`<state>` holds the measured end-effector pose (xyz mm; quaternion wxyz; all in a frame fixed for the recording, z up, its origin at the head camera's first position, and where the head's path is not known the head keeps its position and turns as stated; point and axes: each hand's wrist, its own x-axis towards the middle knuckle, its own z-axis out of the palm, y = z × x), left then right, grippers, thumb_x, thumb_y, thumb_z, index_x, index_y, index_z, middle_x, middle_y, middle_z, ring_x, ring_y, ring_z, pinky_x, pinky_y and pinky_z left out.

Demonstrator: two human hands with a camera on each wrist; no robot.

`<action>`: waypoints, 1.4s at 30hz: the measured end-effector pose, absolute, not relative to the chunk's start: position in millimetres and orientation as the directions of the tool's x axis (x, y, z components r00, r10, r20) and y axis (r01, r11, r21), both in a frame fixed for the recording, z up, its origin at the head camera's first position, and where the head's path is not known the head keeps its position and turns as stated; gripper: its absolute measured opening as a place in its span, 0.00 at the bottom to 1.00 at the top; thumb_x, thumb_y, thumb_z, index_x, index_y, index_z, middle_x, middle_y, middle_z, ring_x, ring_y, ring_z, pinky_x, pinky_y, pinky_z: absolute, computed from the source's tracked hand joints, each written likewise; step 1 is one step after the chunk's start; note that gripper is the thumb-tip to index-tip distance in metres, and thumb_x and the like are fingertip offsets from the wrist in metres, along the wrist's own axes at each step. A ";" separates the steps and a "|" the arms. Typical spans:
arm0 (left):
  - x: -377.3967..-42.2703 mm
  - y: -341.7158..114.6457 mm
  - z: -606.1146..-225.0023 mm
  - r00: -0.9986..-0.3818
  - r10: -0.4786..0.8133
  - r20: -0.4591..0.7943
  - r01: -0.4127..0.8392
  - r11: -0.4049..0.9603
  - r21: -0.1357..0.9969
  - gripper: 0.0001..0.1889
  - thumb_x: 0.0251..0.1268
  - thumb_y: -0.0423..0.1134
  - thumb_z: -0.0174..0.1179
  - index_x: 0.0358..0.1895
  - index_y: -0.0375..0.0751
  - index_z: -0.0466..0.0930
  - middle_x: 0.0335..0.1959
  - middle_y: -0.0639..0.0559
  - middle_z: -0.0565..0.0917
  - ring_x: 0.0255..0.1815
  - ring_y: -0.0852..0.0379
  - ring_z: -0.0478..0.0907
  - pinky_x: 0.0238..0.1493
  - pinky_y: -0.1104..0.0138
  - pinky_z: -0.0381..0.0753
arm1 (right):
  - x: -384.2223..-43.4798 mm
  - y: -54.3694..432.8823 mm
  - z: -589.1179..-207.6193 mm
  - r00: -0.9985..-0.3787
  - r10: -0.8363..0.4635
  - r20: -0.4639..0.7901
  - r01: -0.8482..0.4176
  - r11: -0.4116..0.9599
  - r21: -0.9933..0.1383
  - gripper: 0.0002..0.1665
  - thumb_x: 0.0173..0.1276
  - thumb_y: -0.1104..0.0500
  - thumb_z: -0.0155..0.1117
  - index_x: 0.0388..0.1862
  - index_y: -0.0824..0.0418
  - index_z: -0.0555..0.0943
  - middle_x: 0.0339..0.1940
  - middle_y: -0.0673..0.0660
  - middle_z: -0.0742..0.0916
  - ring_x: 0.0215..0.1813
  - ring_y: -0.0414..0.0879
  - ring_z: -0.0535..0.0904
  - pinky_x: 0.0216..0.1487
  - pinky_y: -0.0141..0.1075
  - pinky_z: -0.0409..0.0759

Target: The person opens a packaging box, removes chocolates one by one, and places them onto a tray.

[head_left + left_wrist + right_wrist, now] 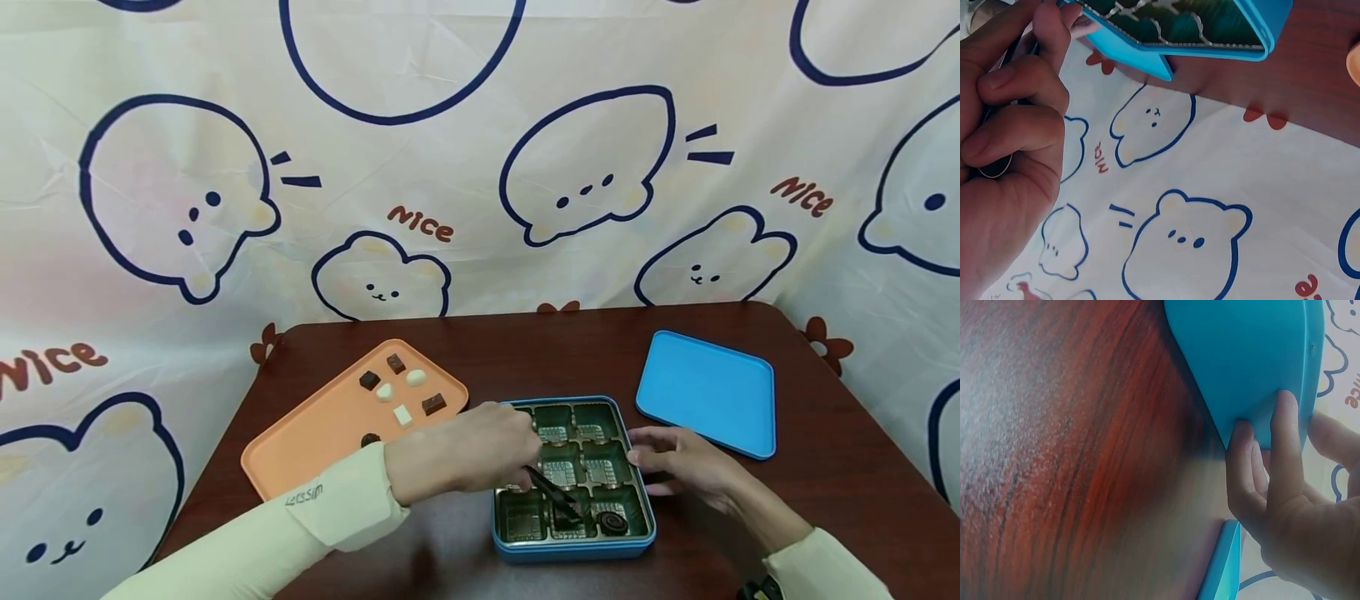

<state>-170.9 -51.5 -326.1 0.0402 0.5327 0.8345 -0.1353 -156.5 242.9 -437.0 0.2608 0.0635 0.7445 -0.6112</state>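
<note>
My left hand reaches over the tin and grips black tweezers in curled fingers. Their tips point down into the front middle compartment of a blue tin with a gold divided insert; whether they pinch a piece there, I cannot tell. A dark round chocolate lies in the front right compartment. At the tin's right side is my right hand. In the right wrist view its nearly straight fingers touch the blue side wall, the thumb near the rim.
An orange tray at the left carries several dark, brown and white chocolates, partly behind my left forearm. To the right rear lies a blue lid. A printed cloth hangs behind the dark wooden table.
</note>
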 end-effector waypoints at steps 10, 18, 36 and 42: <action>-175.9 -62.2 -302.5 -0.454 0.874 -0.175 0.890 0.452 -0.058 0.12 0.66 0.53 0.65 0.30 0.53 0.88 0.22 0.63 0.81 0.23 0.66 0.75 0.24 0.72 0.70 | -156.0 242.4 -435.9 -0.857 -0.225 -0.464 0.412 0.245 -0.878 0.45 0.71 0.55 0.66 0.75 0.74 0.56 0.65 0.72 0.74 0.52 0.50 0.83 0.49 0.48 0.84; -184.1 -81.4 -283.0 -0.512 0.849 -0.133 0.854 0.520 0.027 0.11 0.65 0.49 0.67 0.27 0.50 0.87 0.19 0.63 0.80 0.18 0.67 0.72 0.21 0.73 0.69 | -155.0 242.0 -435.7 -0.855 -0.252 -0.453 0.403 0.228 -0.886 0.45 0.70 0.55 0.66 0.75 0.75 0.56 0.59 0.67 0.80 0.51 0.50 0.84 0.49 0.47 0.84; -209.5 -139.8 -272.8 -0.668 0.732 -0.133 0.706 0.680 0.198 0.09 0.63 0.42 0.69 0.23 0.53 0.86 0.18 0.65 0.79 0.15 0.68 0.71 0.20 0.71 0.72 | -155.5 243.4 -437.2 -0.854 -0.255 -0.453 0.402 0.231 -0.886 0.45 0.71 0.56 0.65 0.75 0.75 0.55 0.59 0.67 0.81 0.52 0.49 0.83 0.50 0.48 0.84; -223.7 -172.1 -275.1 -0.700 0.707 -0.104 0.683 0.705 0.192 0.10 0.64 0.42 0.68 0.23 0.56 0.86 0.17 0.66 0.78 0.17 0.68 0.68 0.21 0.71 0.68 | -155.4 242.9 -436.5 -0.853 -0.262 -0.452 0.400 0.230 -0.887 0.45 0.71 0.56 0.65 0.75 0.76 0.54 0.58 0.67 0.81 0.52 0.50 0.84 0.50 0.48 0.84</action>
